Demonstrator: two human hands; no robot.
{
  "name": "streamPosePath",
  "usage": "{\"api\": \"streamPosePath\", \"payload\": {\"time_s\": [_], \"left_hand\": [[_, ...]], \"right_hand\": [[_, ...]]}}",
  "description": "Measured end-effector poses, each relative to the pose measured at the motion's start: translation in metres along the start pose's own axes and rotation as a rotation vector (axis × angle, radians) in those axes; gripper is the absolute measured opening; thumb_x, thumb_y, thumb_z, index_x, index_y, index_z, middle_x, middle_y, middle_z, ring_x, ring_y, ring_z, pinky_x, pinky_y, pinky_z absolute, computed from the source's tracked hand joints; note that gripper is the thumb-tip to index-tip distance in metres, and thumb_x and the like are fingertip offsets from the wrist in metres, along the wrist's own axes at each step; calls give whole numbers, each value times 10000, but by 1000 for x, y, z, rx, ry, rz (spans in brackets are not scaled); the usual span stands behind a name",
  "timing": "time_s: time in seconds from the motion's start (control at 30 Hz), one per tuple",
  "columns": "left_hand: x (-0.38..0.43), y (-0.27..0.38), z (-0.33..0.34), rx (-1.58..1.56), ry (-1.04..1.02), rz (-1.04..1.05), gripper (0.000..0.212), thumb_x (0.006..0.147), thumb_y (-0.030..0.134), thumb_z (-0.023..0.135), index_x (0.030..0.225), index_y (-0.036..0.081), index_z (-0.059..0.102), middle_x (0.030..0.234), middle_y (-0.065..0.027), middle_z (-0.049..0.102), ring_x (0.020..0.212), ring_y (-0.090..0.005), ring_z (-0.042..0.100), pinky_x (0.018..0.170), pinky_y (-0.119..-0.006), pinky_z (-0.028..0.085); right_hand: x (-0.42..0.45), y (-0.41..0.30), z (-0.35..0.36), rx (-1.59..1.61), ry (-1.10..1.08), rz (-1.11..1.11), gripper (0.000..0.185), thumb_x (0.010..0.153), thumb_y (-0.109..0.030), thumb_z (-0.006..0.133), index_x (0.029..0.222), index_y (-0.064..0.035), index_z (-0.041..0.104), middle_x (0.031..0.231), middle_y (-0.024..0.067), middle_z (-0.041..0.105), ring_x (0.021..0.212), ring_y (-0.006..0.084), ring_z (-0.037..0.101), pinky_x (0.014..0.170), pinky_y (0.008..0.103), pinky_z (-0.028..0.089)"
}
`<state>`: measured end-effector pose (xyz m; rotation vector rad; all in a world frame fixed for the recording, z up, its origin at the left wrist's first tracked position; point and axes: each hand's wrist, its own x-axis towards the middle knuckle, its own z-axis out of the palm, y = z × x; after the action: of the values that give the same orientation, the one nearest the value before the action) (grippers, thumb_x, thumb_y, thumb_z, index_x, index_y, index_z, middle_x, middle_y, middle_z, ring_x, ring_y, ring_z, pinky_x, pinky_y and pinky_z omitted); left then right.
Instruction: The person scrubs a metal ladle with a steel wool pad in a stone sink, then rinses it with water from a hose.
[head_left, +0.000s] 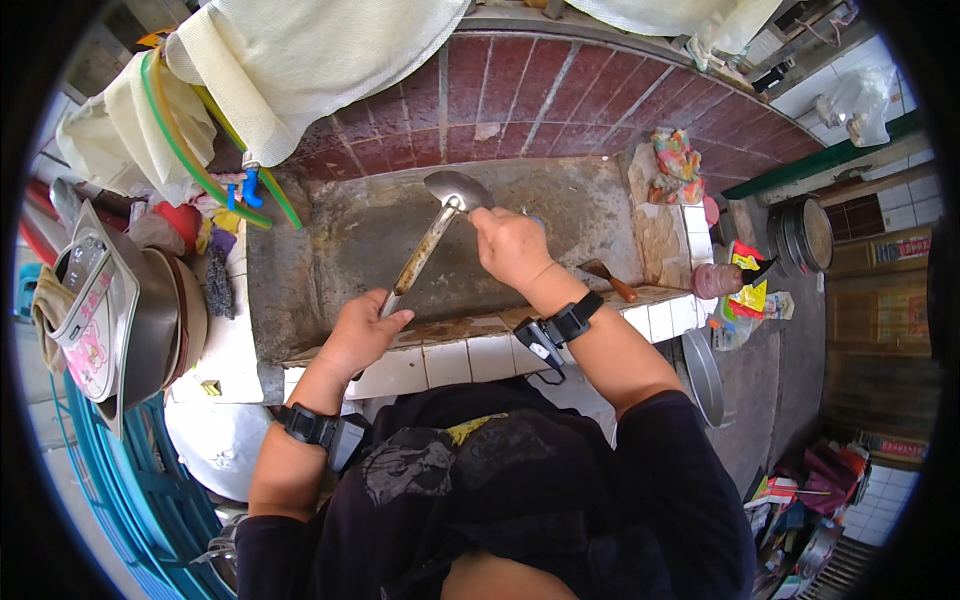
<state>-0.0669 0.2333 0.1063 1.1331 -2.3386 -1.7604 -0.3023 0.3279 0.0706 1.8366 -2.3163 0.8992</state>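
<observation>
A long-handled metal cooking ladle (425, 251) slants over a stone-like wash basin (375, 262), its rounded head at the far end. The handle has brownish stains along it. My left hand (365, 330) is wrapped around the lower handle. At the right edge of the head, my right hand (514, 244) is closed with the fingers against the metal. A small blue bit shows behind that hand, too covered to name. A scraper with a wooden handle (622, 289) lies on the basin's near right ledge.
Green and yellow hoses (169, 142) hang by a blue-handled tap (251, 187) at the left. A dark scouring pad (220, 289) and stacked basins (150, 322) sit left. A crumpled colourful cloth (671, 169) and a pinkish jar (716, 281) stand right. White tiles (491, 358) edge the front.
</observation>
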Motion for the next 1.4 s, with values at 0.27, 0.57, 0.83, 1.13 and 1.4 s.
{"api": "streamPosePath", "payload": {"time_s": [0.27, 0.57, 0.83, 1.13, 1.4], "left_hand": [[-1, -3, 3, 62, 29, -36, 188, 880, 157, 658, 855, -7, 570, 642, 14, 469, 598, -84, 406, 523, -277, 371], [-1, -10, 9, 190, 98, 18, 272, 846, 210, 673, 851, -32, 548, 635, -206, 557, 612, -360, 564, 591, -410, 444], [-4, -9, 9, 238, 121, 21, 274, 841, 204, 674, 854, -34, 540, 640, -223, 554, 635, -385, 562, 601, -426, 445], [-4, -10, 10, 270, 146, 45, 263, 839, 191, 679, 897, -43, 574, 651, -229, 555, 616, -371, 567, 594, -402, 448], [-4, -9, 12, 287, 153, 39, 256, 835, 182, 683, 913, -38, 578, 677, -238, 569, 651, -391, 583, 610, -413, 454]], "right_hand": [[-2, 1, -8, -47, -35, 20, 68, 762, -62, 568, 821, -95, 561, 696, 120, 573, 620, 344, 598, 536, 441, 482], [-4, -14, -7, -147, -125, -15, 101, 722, -49, 597, 802, -93, 553, 718, 111, 586, 630, 322, 612, 555, 420, 505], [-10, -7, 0, -98, -133, -42, 78, 734, -54, 585, 791, -88, 545, 697, 121, 584, 649, 330, 621, 540, 425, 498], [-10, -4, 5, 9, -93, 19, 47, 766, -63, 564, 801, -84, 540, 699, 141, 592, 636, 361, 605, 550, 463, 482], [-8, -8, 0, -4, -112, 56, 46, 775, -69, 570, 810, -77, 542, 743, 155, 615, 661, 370, 614, 572, 466, 486]]}}
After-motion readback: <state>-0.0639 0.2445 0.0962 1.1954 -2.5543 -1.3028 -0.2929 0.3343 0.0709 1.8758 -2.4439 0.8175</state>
